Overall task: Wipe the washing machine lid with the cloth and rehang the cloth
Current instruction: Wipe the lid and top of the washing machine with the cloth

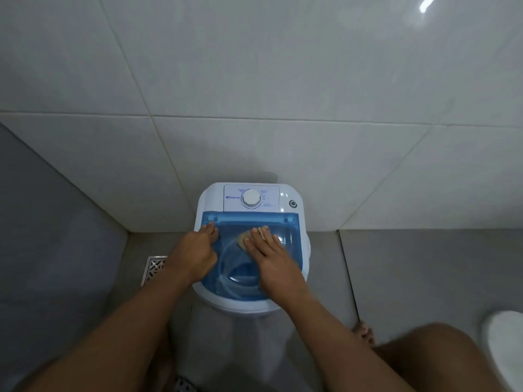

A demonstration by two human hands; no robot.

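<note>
Cloth point(245, 239) lies flat under the right hand point(271, 257), fingers straight, pressing it on the blue lid point(291, 239). Left hand point(195, 251) rests extended on the lid's edge. Wiping underway; rehanging outstanding.

Translucent blue lid point(285, 244), tan cloth point(244, 239), white washing machine point(210, 199), grey floor point(424, 267)

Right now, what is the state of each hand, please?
Left hand: open, resting on the left edge of the lid.
Right hand: open, pressing the cloth flat on the lid.
</note>
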